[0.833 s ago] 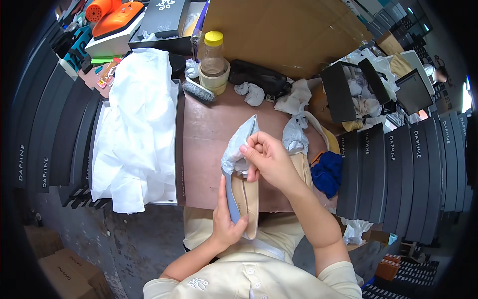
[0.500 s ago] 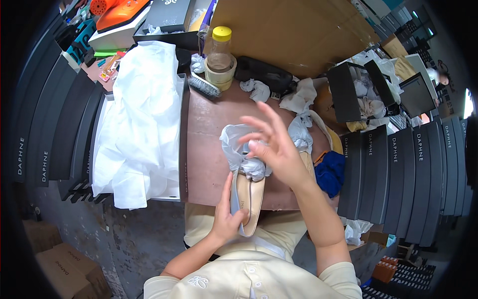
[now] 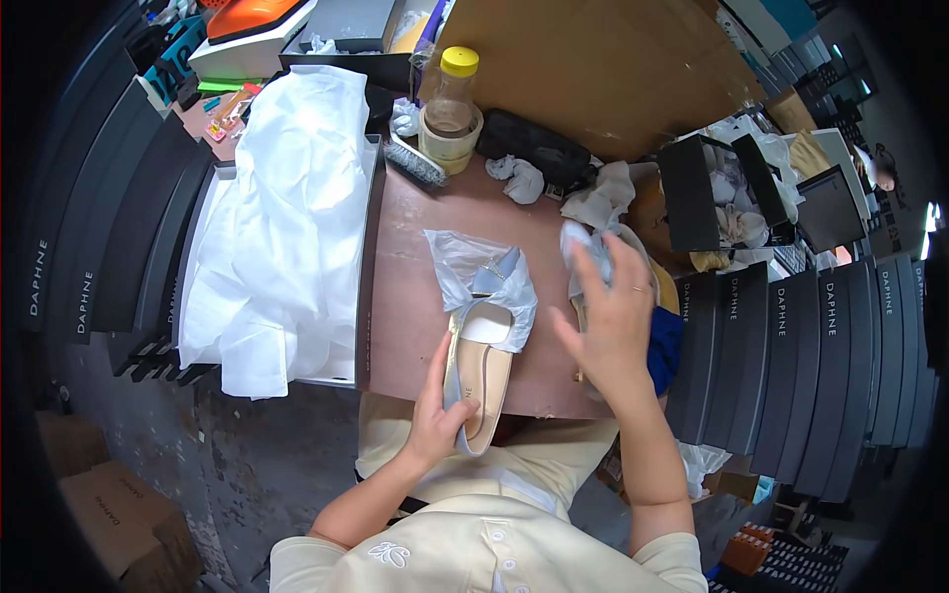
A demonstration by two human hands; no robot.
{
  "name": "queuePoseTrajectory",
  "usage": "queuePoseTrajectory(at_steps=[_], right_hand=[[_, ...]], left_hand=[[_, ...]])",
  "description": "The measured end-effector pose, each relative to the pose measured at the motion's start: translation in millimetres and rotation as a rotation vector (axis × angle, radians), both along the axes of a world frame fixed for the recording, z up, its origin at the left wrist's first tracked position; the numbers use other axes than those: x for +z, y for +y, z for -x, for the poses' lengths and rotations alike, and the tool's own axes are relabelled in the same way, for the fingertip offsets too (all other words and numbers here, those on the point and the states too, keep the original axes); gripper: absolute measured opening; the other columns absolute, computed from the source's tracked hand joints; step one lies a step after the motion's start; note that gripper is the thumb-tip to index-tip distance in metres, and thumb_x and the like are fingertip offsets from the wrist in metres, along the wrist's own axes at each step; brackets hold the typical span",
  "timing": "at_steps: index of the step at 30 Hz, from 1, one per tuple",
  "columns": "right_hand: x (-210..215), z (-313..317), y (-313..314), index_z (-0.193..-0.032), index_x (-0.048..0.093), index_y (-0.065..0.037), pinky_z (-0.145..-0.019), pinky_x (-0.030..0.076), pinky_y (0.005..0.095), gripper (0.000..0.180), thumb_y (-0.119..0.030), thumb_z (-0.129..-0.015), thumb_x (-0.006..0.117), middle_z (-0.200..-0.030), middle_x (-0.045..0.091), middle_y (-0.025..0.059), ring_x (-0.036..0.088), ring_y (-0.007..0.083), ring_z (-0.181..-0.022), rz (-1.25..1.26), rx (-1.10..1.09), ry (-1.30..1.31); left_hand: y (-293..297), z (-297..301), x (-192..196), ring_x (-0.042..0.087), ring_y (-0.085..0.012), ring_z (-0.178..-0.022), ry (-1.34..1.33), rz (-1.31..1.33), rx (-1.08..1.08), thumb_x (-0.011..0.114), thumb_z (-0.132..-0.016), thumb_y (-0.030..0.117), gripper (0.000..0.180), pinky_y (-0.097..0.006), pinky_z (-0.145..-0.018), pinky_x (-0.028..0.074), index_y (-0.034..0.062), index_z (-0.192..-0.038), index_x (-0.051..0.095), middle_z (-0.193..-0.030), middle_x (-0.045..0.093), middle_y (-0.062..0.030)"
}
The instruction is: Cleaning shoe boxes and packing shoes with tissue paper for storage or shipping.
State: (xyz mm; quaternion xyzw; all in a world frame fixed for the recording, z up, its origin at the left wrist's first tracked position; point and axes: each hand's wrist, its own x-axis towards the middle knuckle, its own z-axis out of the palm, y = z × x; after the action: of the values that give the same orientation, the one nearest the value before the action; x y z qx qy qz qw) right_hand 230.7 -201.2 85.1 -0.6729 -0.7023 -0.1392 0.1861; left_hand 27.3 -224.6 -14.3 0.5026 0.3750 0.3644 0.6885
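My left hand (image 3: 436,407) grips the heel end of a silver-and-beige flat shoe (image 3: 480,374) that lies on the brown table (image 3: 415,287). A clear plastic wrap (image 3: 481,274) covers the shoe's toe. My right hand (image 3: 611,314) hovers open to the right of the shoe, fingers spread, just below a crumpled wad of white tissue paper (image 3: 585,242). It holds nothing. A second shoe lies partly hidden under that hand.
White paper sheets (image 3: 287,208) lie in a box at the left. At the back stand a yellow-capped bottle (image 3: 452,94) in a tape roll, a brush (image 3: 413,163) and a black pouch (image 3: 539,148). Open black shoe boxes (image 3: 727,188) sit at right; stacked boxes flank both sides.
My right hand has let go of the plastic at the shoe's toe and moved right, opening over the tissue paper. The left hand still holds the shoe's heel.
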Motion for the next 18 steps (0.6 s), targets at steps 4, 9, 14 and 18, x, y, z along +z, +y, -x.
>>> queuePoseTrajectory(at_steps=[4, 9, 14, 18], right_hand=[[-26, 2, 11, -0.09, 0.057, -0.004, -0.078, 0.046, 0.0359, 0.027, -0.009, -0.068, 0.07, -0.098, 0.055, 0.0102, 0.053, 0.0289, -0.094, 0.174, 0.252, 0.198], [-28, -1, 11, -0.082, 0.056, -0.004, -0.065, 0.048, 0.0317, 0.015, -0.003, -0.072, 0.067, -0.094, 0.059, 0.0073, 0.058, 0.0253, -0.083, 0.227, 0.249, 0.158], [-11, -21, 4, -0.08, 0.054, -0.003, -0.057, 0.046, 0.0318, 0.007, -0.005, -0.079, 0.061, -0.074, 0.057, 0.0091, 0.059, 0.0225, -0.062, 0.4, 0.032, 0.64], [2, -70, 34, -0.091, 0.055, -0.002, -0.065, 0.047, 0.0363, 0.008, -0.005, -0.084, 0.055, -0.081, 0.06, 0.0139, 0.06, 0.0248, -0.071, -0.252, -0.257, 0.483]], left_hand=[[1, -2, 3, 0.034, -0.0277, -0.13, -0.014, -0.077, -0.061, 0.055, -0.07, 0.013, 0.083, -0.033, -0.106, 0.025, -0.0027, -0.143, 0.019, -0.14, 0.033, -0.0216], [-4, -3, 3, 0.034, -0.0269, -0.13, -0.052, 0.07, -0.058, 0.053, -0.071, 0.013, 0.081, -0.033, -0.106, 0.026, -0.0018, -0.143, 0.019, -0.141, 0.032, -0.0202], [3, 4, 6, 0.036, -0.0171, -0.123, -0.255, 0.356, 0.022, 0.051, -0.072, 0.01, 0.081, -0.025, -0.097, 0.034, 0.0024, -0.145, 0.017, -0.142, 0.031, -0.0127], [5, 12, 11, 0.036, -0.0184, -0.124, -0.232, 0.233, 0.039, 0.05, -0.072, 0.01, 0.082, -0.026, -0.098, 0.034, 0.0019, -0.145, 0.014, -0.145, 0.024, -0.0131]])
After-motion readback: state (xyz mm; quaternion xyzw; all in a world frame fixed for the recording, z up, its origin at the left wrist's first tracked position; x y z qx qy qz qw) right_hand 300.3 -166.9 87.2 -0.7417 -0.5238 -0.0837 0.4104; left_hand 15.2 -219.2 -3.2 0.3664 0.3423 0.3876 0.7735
